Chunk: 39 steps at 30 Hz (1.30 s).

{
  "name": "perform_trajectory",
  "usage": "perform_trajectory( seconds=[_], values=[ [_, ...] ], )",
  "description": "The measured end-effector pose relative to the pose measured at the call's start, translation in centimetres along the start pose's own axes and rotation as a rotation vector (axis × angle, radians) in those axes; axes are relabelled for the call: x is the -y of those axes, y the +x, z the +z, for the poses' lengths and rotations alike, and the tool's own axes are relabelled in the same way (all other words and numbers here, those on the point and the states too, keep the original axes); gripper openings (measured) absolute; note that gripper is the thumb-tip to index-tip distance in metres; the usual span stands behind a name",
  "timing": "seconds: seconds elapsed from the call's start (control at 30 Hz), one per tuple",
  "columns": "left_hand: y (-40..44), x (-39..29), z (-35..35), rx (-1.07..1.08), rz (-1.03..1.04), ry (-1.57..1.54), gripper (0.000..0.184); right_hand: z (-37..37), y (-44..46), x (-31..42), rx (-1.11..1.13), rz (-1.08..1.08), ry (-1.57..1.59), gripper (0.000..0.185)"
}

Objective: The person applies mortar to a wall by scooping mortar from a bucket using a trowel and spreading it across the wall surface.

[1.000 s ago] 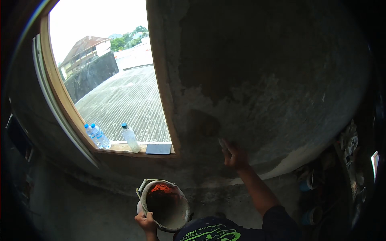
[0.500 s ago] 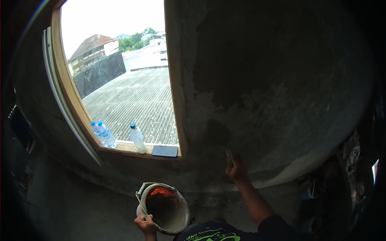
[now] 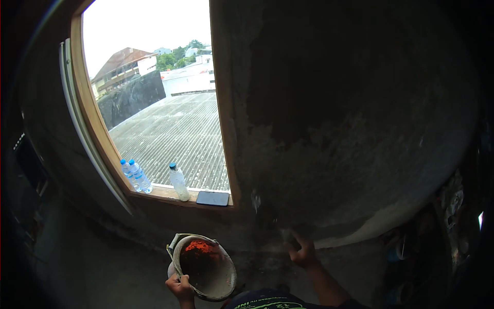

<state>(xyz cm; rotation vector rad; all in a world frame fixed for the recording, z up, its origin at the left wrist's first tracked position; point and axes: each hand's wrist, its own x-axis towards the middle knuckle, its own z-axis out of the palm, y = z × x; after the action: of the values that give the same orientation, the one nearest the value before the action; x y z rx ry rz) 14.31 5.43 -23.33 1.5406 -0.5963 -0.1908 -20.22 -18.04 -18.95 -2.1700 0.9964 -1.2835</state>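
Note:
My left hand (image 3: 180,287) is closed on the near left rim of a bucket (image 3: 230,280), which tilts so its inside shows. The bucket's walls are coated in grey, with an orange patch inside; how much it contains is hard to see in the shade. My right hand (image 3: 303,253) is in front of the lower wall, right of the bucket, with its fingers curled. A blurred greyish shape shows at its fingertips, too indistinct to name. On the dark, blotchy plaster wall (image 3: 329,175), a small pale streak (image 3: 256,201) shows above and left of that hand.
A wooden-framed window (image 3: 221,129) opens onto a corrugated roof. On its sill stand two clear blue-capped bottles (image 3: 138,177) and a cloudy bottle (image 3: 178,183), beside a dark phone (image 3: 213,198). Dim clutter (image 3: 453,206) lines the right side.
My right hand has dropped lower and away from the wall patch. A pale streak now shows on or before the wall. The bucket has shifted slightly left, still held.

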Motion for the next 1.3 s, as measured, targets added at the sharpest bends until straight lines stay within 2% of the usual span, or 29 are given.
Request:
perform_trajectory(
  seconds=[0.07,0.13,0.2,0.23,0.3,0.37,0.43,0.5,0.6,0.73,0.8,0.9,0.97,1.03,1.1,1.13,1.2,1.23,1.3],
  values=[
    [0.1,-0.5,0.5,0.033,0.005,0.025,0.022,-1.0,5.8,1.3,-0.164,-0.013,-0.016,0.045],
    [0.0,-1.3,0.8,0.053,-0.003,0.036,0.021,-1.6,11.9,2.2,-0.438,-0.211,-0.223,0.045],
    [0.1,-0.9,0.6,0.069,0.014,0.056,0.018,-2.5,17.4,3.9,-0.580,-0.349,-0.339,0.045],
    [0.1,-0.9,0.5,0.074,0.026,0.061,0.018,-2.5,19.1,4.3,-0.592,-0.342,-0.336,0.045],
    [0.1,-0.8,0.7,0.100,-0.024,-0.025,0.016,-1.8,21.2,4.5,-0.560,-0.425,-0.369,0.045],
    [0.0,-0.5,0.6,0.107,-0.018,-0.049,0.015,-0.1,21.0,4.5,-0.508,-0.403,-0.403,0.045],
    [0.1,0.3,0.6,0.054,-0.071,-0.065,0.026,1.6,19.7,3.3,-0.452,-0.381,-0.440,0.046],
    [0.1,1.0,0.4,0.046,-0.087,-0.066,0.026,3.2,17.3,1.2,-0.315,-0.339,-0.510,0.047],
    [-0.4,0.9,0.1,0.070,-0.036,-0.031,0.017,2.9,13.9,-1.3,-0.210,-0.347,-0.454,0.048],
    [-0.6,0.2,0.3,0.006,-0.058,-0.033,0.021,-0.4,13.2,-0.6,-0.207,-0.309,-0.391,0.046],
    [-0.4,-0.5,0.7,0.000,-0.053,0.011,0.023,-2.4,16.1,-0.3,-0.485,-0.421,-0.330,0.044],
    [-0.6,-1.8,1.0,0.027,-0.025,0.111,0.024,-4.9,19.7,-0.3,-0.529,-0.417,-0.340,0.046],
    [-0.5,-2.2,1.6,0.014,-0.013,0.137,0.025,-4.8,18.9,-2.0,-0.444,-0.393,-0.404,0.048],
    [-0.4,0.4,0.7,0.018,0.013,0.135,0.023,-4.3,17.2,-4.1,-0.371,-0.372,-0.474,0.050],
    [-0.3,2.3,0.1,0.035,0.008,0.081,0.020,-3.7,13.7,-5.8,-0.194,-0.370,-0.592,0.054],
    [-0.4,2.2,0.3,0.035,0.005,0.075,0.020,-3.7,11.9,-6.1,-0.192,-0.374,-0.598,0.054],
    [-0.6,1.7,0.5,0.031,-0.036,0.006,0.017,-3.6,10.0,-5.7,0.004,-0.253,-0.532,0.042],
    [-0.5,1.5,0.8,0.026,-0.037,0.000,0.017,-3.8,10.4,-5.1,0.005,-0.260,-0.535,0.042],
    [-0.3,1.1,1.3,0.044,-0.073,-0.036,0.018,-4.1,11.7,-3.1,-0.160,-0.322,-0.432,0.041]
  ],
)
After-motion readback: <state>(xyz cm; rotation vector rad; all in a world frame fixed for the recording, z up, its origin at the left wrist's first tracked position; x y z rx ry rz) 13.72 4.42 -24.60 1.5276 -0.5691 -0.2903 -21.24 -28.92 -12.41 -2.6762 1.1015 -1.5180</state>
